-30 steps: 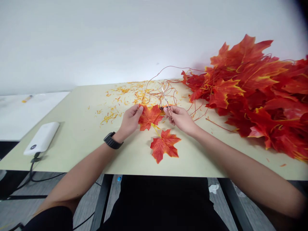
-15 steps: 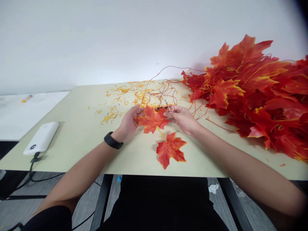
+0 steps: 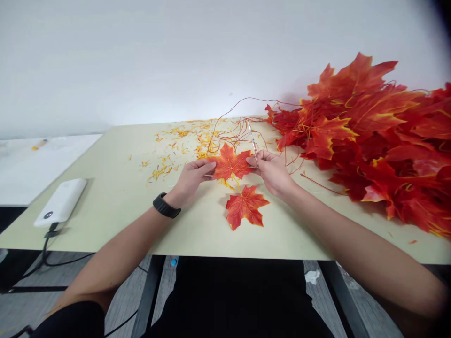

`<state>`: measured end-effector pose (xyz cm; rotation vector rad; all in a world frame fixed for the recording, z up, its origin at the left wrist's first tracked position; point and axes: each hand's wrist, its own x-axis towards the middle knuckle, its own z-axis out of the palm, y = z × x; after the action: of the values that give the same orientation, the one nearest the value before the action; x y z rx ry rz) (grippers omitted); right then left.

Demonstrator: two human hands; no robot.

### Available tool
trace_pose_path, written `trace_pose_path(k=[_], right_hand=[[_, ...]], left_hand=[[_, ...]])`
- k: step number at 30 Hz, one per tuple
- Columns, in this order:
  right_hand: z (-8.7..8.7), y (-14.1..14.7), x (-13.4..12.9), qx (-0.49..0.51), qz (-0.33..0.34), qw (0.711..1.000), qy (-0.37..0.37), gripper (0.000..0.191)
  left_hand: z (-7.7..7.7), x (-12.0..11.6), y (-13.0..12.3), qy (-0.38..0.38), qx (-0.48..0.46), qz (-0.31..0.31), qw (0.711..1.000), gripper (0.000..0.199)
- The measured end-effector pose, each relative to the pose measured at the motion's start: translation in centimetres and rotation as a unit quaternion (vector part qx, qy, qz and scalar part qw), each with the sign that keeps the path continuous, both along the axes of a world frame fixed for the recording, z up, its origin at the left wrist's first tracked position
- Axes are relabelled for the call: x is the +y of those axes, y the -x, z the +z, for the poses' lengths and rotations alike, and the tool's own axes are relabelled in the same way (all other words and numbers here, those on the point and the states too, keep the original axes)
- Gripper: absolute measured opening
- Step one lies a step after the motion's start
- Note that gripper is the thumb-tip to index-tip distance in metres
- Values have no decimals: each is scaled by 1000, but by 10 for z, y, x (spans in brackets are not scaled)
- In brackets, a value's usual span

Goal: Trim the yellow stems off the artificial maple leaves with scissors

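Note:
My left hand [image 3: 192, 179] pinches the left edge of a red-orange artificial maple leaf [image 3: 229, 163], and a black band watch [image 3: 167, 205] sits on that wrist. My right hand [image 3: 273, 172] is at the leaf's right side, gripping a thin silver tool [image 3: 253, 140] that points up and away from me. The tool's lower end is hidden by my fingers. A second maple leaf [image 3: 245, 206] lies flat on the table just below the held leaf, and a yellow stem seems to run between them.
A tangle of thin red wires [image 3: 239, 133] and yellow-orange scraps [image 3: 178, 155] lie on the pale green table [image 3: 105, 197]. A large heap of maple leaves [image 3: 369, 131] fills the right side. A white power bank [image 3: 59, 203] with a cable sits at the left.
Both hands and the held leaf have moved right and slightly up. The silver tool stands more upright, and the lower leaf has shifted up the table.

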<state>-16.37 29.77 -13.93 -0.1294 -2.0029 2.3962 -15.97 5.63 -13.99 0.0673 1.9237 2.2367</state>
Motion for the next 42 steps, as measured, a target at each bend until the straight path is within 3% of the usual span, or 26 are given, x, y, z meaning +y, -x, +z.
trace_pose_path(k=[5, 9, 15, 19, 23, 27, 42], right_hand=[[-3, 0, -3, 48, -1, 998, -38, 55], [-1, 0, -2, 89, -7, 992, -87, 58], [8, -8, -4, 90, 64, 990, -86, 64], [6, -11, -3, 100, 131, 970, -181, 67], [-2, -9, 0, 118, 161, 929, -311, 63], [-5, -9, -1, 116, 177, 903, -375, 63], [-8, -13, -10, 132, 191, 911, -342, 66]], left_hand=[[-5, -2, 6, 72, 88, 49, 992, 29], [-7, -2, 9, 85, 122, 61, 987, 28], [-10, -3, 11, 109, 167, 54, 979, 30], [-12, -3, 12, 119, 169, 35, 978, 35], [-8, -3, 9, 106, 178, 26, 978, 44], [-4, -3, 6, 109, 181, 24, 977, 52], [-4, 0, 3, 84, 159, 21, 983, 44]])
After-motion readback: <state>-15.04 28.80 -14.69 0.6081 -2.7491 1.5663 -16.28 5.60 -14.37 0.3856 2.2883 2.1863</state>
